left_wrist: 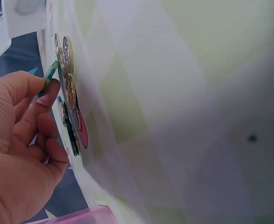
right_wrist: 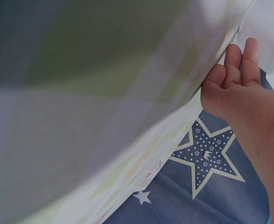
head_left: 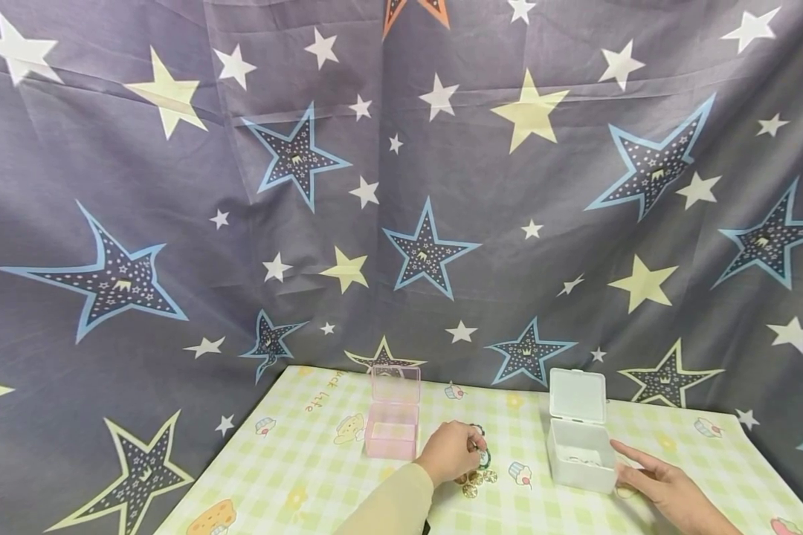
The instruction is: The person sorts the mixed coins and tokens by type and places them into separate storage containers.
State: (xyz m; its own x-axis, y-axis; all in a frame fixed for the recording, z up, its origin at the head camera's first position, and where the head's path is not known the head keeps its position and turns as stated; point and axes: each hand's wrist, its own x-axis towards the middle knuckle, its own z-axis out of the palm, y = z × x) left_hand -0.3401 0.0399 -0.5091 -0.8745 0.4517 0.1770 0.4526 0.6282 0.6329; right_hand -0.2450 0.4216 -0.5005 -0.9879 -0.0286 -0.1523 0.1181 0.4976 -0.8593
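My left hand (head_left: 473, 448) is over a small heap of gold-coloured coins (head_left: 476, 481) in the middle of the table and pinches a small green token (head_left: 485, 458) between thumb and forefinger. In the left wrist view the left hand (left_wrist: 44, 86) holds that green token (left_wrist: 50, 74) just off the cloth, beside several coins (left_wrist: 68, 55) and a dark pink disc (left_wrist: 83, 134). My right hand (head_left: 634, 465) lies flat with straight fingers against the right side of an open white box (head_left: 578, 455). It holds nothing, and its fingers (right_wrist: 242, 63) touch the cloth.
An open pink translucent box (head_left: 392, 431) stands left of the coins, its lid up. The table wears a green checked cloth (head_left: 308, 461) with cartoon prints. A grey star-patterned curtain (head_left: 401, 186) hangs close behind and wraps both sides.
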